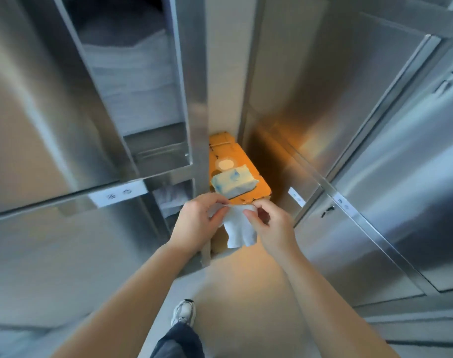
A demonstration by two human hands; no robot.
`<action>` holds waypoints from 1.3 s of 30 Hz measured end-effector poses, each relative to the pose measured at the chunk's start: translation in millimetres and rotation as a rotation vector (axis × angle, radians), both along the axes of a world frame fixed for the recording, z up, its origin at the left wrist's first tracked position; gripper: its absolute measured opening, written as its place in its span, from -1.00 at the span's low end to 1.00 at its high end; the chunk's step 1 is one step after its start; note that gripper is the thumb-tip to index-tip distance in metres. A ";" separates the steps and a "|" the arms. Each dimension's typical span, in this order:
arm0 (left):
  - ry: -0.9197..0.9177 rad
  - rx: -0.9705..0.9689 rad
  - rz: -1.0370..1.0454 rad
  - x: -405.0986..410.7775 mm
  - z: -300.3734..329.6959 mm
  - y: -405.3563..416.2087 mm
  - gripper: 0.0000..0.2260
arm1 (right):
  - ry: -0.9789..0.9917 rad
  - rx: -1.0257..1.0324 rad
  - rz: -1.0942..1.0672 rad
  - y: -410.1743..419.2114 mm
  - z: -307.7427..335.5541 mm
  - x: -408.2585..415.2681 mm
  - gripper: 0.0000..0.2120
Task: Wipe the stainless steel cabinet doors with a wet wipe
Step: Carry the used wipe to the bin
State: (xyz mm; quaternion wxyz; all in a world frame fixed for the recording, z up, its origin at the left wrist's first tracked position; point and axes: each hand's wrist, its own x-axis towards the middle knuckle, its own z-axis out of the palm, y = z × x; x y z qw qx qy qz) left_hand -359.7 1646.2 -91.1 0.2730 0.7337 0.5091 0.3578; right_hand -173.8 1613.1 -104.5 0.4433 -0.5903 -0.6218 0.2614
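My left hand pinches the top edge of the wet wipe between thumb and fingertips, the other fingers loosely curled; my right hand pinches the same edge from the other side, so each grip is closed on the wipe; the white sheet hangs crumpled between them; just beyond sits the wipe pack on an orange box in the corner; a steel cabinet door stands open at left; closed cabinet doors line the right; my shoe rests on the floor.
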 end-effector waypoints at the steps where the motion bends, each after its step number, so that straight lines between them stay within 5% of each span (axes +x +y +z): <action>1: 0.005 0.002 0.050 -14.8 -2.1 -8.5 -0.89 | -0.003 -0.003 0.030 -0.2 -1.5 -11.2 -0.85; 18: 0.179 0.035 1.081 -288.0 -9.6 -232.4 -0.87 | -0.086 -0.041 0.761 -49.5 3.5 -296.5 -0.87; 39: 0.330 -0.185 1.858 -481.1 -52.3 -675.9 -0.61 | -0.236 0.042 1.359 -391.4 -34.7 -645.8 -0.87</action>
